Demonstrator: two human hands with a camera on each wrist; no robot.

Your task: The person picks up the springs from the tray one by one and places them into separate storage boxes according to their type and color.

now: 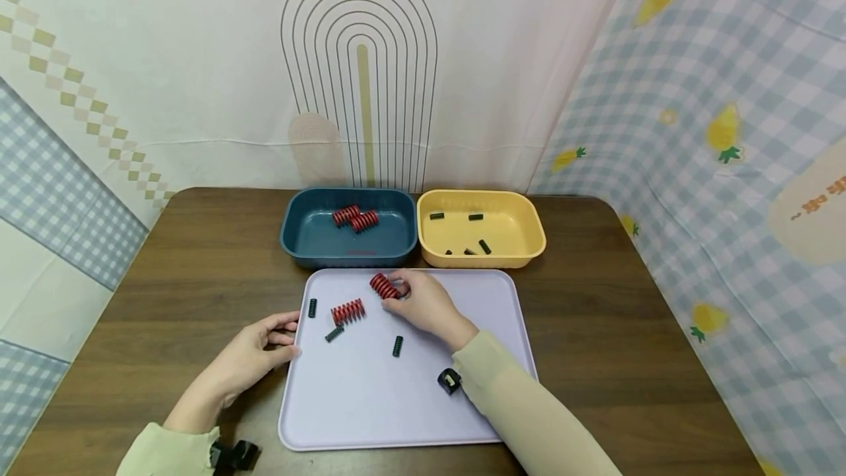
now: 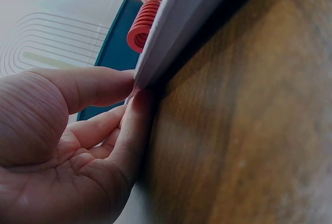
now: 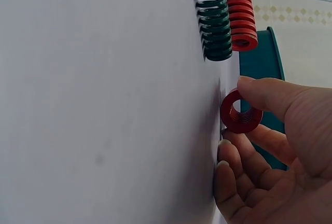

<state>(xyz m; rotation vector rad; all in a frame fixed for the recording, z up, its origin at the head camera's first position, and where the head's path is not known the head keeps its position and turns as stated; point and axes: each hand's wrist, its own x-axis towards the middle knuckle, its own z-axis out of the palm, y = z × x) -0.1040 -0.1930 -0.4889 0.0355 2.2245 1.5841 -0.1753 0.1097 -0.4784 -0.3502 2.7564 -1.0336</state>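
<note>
At the tray [image 1: 357, 402], hands [image 1: 254, 351] [image 1: 423, 303] pinch rim [image 1: 289, 380] (left) and red spring [image 1: 381, 286] (right).

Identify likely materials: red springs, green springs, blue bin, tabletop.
Red springs: probably coated metal, satin; even red over coiled wire.
Green springs: likewise, somewhat glossy; pale glints on coils.
Blue bin: likely smooth moulded plastic; uniform colour, rounded corners.
Tabletop: wood or wood-look laminate, can't tell; brown grain, soft glare in left wrist view.

Soft, even light fills the head view; the table [image 2: 238, 115] blurs beside the left hand's pinch; shadow dims the tray [image 3: 114, 89] beside the right hand [image 3: 290, 182].
</note>
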